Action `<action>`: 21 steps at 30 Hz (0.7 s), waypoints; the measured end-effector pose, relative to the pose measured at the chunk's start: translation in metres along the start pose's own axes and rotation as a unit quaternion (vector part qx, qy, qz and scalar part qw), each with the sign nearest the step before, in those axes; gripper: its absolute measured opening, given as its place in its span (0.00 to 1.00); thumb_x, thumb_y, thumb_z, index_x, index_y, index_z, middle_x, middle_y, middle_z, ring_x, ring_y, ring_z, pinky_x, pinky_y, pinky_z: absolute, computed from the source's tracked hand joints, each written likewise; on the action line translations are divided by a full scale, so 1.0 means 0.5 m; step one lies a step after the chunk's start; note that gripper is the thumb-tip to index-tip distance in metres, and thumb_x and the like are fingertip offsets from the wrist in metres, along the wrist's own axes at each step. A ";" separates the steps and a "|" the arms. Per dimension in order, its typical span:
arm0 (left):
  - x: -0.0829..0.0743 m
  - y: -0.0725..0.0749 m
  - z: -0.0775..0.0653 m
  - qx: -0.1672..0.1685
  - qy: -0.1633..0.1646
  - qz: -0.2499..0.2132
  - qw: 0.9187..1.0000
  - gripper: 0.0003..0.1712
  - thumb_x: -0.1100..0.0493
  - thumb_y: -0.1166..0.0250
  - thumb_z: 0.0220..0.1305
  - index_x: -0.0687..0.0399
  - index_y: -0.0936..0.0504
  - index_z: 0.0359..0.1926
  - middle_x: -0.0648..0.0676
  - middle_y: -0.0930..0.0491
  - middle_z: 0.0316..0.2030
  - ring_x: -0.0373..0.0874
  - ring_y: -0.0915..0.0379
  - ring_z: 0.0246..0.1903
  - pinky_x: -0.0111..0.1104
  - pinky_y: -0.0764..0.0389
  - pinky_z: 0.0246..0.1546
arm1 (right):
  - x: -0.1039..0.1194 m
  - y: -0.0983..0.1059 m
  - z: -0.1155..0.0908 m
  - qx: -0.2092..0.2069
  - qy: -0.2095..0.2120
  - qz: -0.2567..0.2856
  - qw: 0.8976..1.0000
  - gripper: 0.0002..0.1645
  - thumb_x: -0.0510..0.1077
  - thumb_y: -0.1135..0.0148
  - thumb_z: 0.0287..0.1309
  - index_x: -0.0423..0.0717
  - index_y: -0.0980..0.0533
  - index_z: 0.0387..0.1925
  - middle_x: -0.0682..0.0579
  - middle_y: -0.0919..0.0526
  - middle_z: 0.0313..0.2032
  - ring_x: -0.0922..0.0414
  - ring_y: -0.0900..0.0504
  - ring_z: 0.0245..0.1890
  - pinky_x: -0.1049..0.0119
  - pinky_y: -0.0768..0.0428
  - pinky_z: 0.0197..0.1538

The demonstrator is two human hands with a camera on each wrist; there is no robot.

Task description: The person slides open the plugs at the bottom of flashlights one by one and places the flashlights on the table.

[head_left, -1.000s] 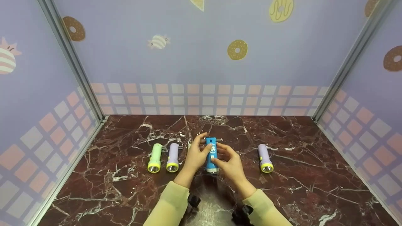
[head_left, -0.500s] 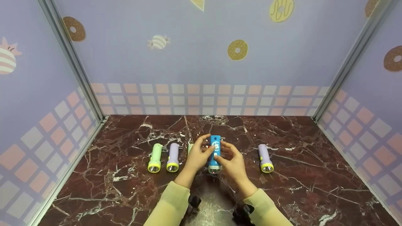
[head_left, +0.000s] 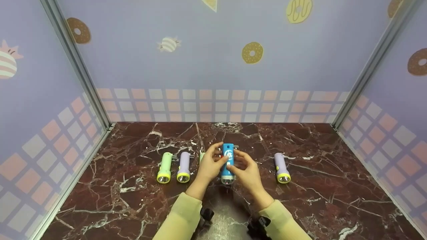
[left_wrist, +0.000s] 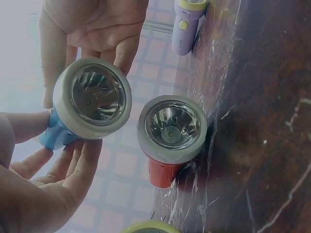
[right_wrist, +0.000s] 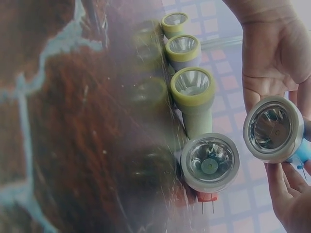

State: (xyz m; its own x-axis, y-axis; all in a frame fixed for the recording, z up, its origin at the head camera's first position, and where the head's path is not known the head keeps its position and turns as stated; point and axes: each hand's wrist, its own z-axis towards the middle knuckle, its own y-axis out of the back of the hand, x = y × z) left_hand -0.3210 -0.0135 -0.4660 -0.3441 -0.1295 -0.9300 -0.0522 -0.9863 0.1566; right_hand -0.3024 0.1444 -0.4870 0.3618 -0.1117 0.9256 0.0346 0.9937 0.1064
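Note:
Both hands hold a blue flashlight (head_left: 228,153) with a white print, its clear lens end toward me. My left hand (head_left: 210,165) grips it from the left, thumb on its upper side. From the right, my right hand (head_left: 246,168) grips it, with the thumb at the small light switch (head_left: 228,164). In the left wrist view the blue flashlight's white-rimmed lens (left_wrist: 97,99) looks unlit. A red flashlight (left_wrist: 163,172) with a white rim lies on the table beneath it; in the head view the hands hide most of it.
On the marbled table (head_left: 133,206) lie a green flashlight (head_left: 165,166) and a purple flashlight (head_left: 183,166) at left. Another green flashlight (right_wrist: 198,119) is mostly hidden behind my left hand in the head view. A second purple flashlight (head_left: 281,166) lies at right. Patterned walls (head_left: 213,66) enclose the table.
Both hands and the blue flashlight have shifted slightly right since a second ago, and the flashlight stands straighter. Over the last half second they barely move.

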 end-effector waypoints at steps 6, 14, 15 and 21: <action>0.002 0.000 0.002 -0.011 -0.002 -0.003 1.000 0.30 0.69 0.32 0.64 0.71 0.28 0.65 0.73 0.18 0.46 0.64 0.15 0.43 0.46 0.13 0.50 | 0.000 0.006 0.004 0.011 -0.008 0.001 1.000 0.31 0.34 0.30 0.59 0.33 0.25 0.64 0.29 0.16 0.52 0.43 0.11 0.47 0.68 0.14 0.49; 0.004 0.002 0.007 -0.025 -0.008 -0.004 1.000 0.29 0.69 0.32 0.63 0.71 0.28 0.65 0.73 0.18 0.45 0.61 0.16 0.41 0.46 0.13 0.49 | 0.005 0.009 0.005 0.032 -0.054 0.041 0.997 0.30 0.33 0.34 0.62 0.34 0.27 0.66 0.28 0.17 0.54 0.48 0.12 0.47 0.65 0.12 0.45; 0.004 0.003 0.007 -0.029 -0.002 -0.005 1.000 0.29 0.69 0.33 0.64 0.71 0.28 0.65 0.72 0.19 0.46 0.60 0.16 0.42 0.46 0.14 0.50 | 0.006 0.009 0.005 0.035 -0.057 0.042 0.997 0.30 0.33 0.34 0.63 0.34 0.27 0.66 0.28 0.17 0.54 0.48 0.12 0.47 0.65 0.12 0.45; 0.002 0.007 0.005 -0.046 0.021 -0.014 0.999 0.29 0.67 0.33 0.65 0.68 0.28 0.67 0.72 0.19 0.50 0.60 0.17 0.45 0.48 0.15 0.52 | 0.010 0.008 0.003 0.055 -0.065 0.045 0.995 0.30 0.33 0.33 0.62 0.35 0.26 0.66 0.29 0.17 0.56 0.50 0.12 0.47 0.67 0.14 0.42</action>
State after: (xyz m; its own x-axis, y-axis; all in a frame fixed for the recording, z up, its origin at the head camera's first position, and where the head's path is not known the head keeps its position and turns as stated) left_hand -0.3237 -0.0166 -0.4656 -0.3037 -0.1031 -0.9472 0.0247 -0.9947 0.1003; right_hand -0.3021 0.1480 -0.4813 0.2349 -0.0288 0.9716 -0.0973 0.9938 0.0530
